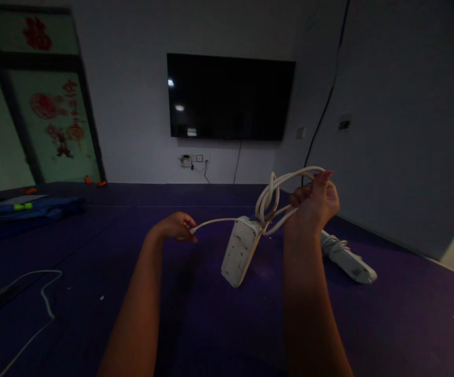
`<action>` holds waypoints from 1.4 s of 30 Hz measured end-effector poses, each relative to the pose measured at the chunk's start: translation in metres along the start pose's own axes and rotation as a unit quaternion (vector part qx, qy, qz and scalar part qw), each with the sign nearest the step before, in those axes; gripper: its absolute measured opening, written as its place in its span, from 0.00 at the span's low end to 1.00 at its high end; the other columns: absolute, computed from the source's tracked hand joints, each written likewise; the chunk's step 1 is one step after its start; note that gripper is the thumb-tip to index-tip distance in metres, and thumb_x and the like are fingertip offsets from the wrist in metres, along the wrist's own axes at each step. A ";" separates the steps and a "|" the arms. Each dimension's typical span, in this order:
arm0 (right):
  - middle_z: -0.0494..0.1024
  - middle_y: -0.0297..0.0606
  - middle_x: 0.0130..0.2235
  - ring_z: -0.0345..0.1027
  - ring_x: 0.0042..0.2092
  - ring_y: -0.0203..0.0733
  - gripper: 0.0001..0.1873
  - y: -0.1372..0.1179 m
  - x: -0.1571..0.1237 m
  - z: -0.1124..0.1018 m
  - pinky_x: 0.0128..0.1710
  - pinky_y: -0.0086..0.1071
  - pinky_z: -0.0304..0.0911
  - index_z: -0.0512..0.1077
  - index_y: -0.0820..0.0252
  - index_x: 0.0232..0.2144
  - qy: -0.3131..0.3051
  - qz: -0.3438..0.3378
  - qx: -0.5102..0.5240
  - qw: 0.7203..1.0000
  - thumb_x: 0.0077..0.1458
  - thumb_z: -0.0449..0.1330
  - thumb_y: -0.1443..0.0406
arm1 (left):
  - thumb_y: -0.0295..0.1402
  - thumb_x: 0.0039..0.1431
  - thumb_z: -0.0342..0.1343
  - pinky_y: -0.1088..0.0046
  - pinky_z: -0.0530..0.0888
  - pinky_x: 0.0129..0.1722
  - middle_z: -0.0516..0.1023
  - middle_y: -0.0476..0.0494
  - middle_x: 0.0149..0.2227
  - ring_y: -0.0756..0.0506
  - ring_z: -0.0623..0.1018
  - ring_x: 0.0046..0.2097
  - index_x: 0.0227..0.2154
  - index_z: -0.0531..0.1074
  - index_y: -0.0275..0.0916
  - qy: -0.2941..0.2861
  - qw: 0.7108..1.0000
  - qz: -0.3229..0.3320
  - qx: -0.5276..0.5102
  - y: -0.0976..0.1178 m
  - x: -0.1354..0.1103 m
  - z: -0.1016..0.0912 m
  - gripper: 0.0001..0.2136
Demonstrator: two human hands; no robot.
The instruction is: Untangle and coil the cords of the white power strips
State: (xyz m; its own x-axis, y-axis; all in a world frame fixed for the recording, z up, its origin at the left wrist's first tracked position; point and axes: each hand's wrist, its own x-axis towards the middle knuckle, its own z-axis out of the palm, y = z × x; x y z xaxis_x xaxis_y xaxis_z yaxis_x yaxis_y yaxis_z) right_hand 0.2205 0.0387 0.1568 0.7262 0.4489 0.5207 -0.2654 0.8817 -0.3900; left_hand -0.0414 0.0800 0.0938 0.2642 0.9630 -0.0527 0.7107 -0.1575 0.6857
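A white power strip (241,252) hangs tilted in mid-air between my hands, a scuffed flat face towards me. Its white cord (268,201) is gathered in loose loops above and beside it. My right hand (315,199) is closed on the loops at their right end, raised higher than the strip. With its fingers pinched, my left hand (180,227) grips the cord's free end, drawing that length out to the left. On the floor behind my right forearm lies a second white power strip (350,264) with its cord wrapped round it.
Purple matting (219,324) covers the floor. A thin white cable (48,298) lies at the left, below a blue cloth heap (26,209). Small orange things (88,179) sit by the glass door (50,115). A television (230,97) hangs above wall sockets (193,158).
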 end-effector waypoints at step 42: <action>0.47 0.19 0.15 0.39 0.15 0.25 0.22 0.003 -0.017 0.011 0.14 0.24 0.37 0.57 0.57 0.21 -0.122 0.015 -0.066 0.990 0.44 0.60 0.48 | 0.28 0.52 0.48 0.56 0.63 0.47 0.76 0.37 0.42 0.36 0.67 0.50 0.37 0.76 0.41 0.320 0.921 0.006 0.221 0.013 0.019 0.024 0.13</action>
State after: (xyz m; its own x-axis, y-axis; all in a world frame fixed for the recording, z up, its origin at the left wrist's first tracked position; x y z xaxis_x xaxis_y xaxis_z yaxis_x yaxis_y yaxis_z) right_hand 0.2001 0.0351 0.1555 0.5403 0.5109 0.6687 -0.1885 0.8479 -0.4955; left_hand -0.0117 0.0910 0.0842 -0.0638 0.8703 0.4884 0.9439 -0.1063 0.3127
